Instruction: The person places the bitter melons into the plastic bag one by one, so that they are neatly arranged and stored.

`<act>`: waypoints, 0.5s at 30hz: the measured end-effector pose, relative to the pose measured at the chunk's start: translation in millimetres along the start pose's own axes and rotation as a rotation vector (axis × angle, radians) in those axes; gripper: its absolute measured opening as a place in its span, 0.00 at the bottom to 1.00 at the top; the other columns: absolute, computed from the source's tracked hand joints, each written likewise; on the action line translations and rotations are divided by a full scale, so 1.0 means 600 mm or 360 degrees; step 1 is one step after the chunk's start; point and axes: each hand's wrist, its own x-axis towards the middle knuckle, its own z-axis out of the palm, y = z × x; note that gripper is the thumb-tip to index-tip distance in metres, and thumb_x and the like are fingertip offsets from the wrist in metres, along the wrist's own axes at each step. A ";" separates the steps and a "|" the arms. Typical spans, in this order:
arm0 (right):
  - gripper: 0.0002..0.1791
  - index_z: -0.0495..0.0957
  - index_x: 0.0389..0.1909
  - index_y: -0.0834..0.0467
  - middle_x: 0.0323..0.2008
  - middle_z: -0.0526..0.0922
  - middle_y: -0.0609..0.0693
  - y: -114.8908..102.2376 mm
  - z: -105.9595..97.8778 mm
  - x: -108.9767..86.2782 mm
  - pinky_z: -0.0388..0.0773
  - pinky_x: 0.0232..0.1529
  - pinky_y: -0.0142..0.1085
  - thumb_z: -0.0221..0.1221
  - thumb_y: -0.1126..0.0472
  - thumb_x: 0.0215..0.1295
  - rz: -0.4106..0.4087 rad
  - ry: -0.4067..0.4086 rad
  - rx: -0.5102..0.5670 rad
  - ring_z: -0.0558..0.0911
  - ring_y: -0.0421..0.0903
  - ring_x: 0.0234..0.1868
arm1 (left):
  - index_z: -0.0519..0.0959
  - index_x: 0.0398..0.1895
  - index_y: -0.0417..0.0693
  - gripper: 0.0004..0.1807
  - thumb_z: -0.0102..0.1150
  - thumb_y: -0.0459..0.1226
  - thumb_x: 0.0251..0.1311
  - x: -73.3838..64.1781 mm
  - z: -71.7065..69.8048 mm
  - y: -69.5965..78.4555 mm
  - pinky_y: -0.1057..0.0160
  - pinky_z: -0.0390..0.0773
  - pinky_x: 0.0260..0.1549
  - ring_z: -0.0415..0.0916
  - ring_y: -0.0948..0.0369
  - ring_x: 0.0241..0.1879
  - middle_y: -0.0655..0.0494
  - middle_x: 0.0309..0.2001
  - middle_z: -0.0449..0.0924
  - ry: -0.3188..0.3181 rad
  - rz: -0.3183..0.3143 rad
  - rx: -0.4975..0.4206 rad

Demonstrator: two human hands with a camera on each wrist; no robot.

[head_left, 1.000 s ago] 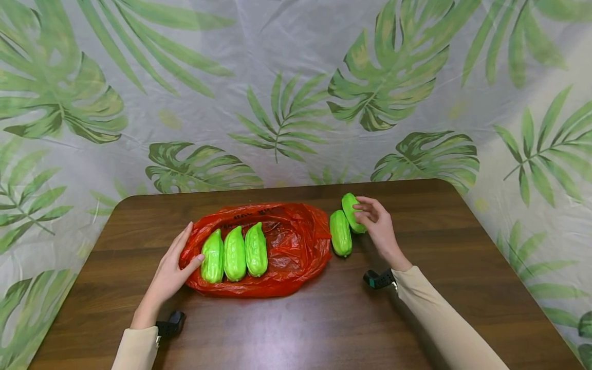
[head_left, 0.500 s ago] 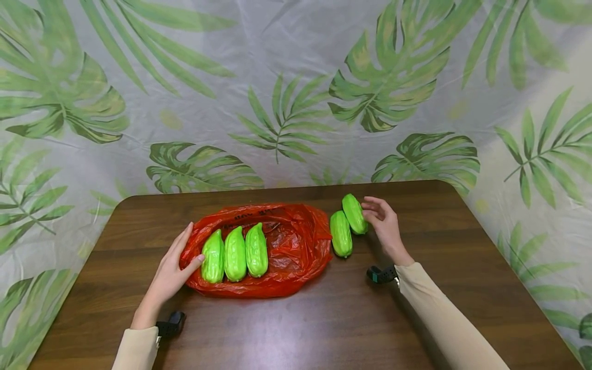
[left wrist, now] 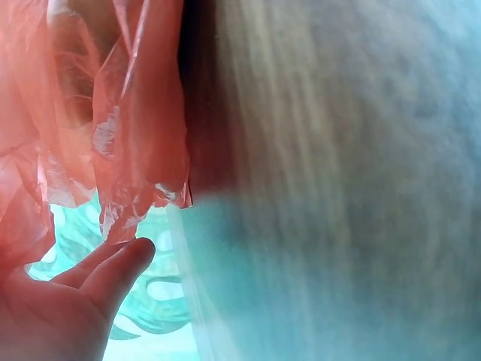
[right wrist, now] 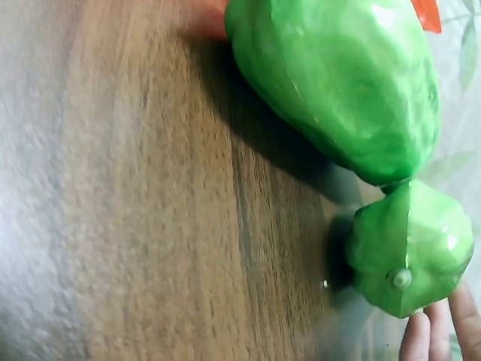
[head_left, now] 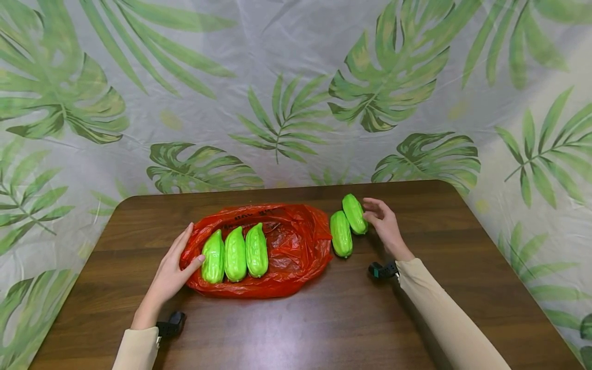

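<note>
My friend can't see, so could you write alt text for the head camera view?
A left hand touches a red plastic bag holding three green gourd shapes; a right hand is beside two more on a wooden table, before a leaf-patterned backdrop.

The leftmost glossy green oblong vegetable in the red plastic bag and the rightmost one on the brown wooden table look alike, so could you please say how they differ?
The leftmost green oblong vegetable lies in the red plastic bag; the rightmost green oblong vegetable lies on the brown wooden table. The leftmost one's far end narrows to a tip; the rightmost one's far end looks blunt. Both are glossy, green and oblong.
</note>
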 end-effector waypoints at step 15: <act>0.29 0.57 0.71 0.61 0.66 0.61 0.66 0.008 -0.010 0.007 0.66 0.57 0.55 0.51 0.62 0.72 0.0175 -0.0262 -0.0068 0.66 0.61 0.62 | 0.49 0.76 0.55 0.44 0.62 0.39 0.61 0.002 -0.001 0.000 0.31 0.54 0.58 0.50 0.38 0.68 0.40 0.72 0.51 -0.0002 0.0010 0.0017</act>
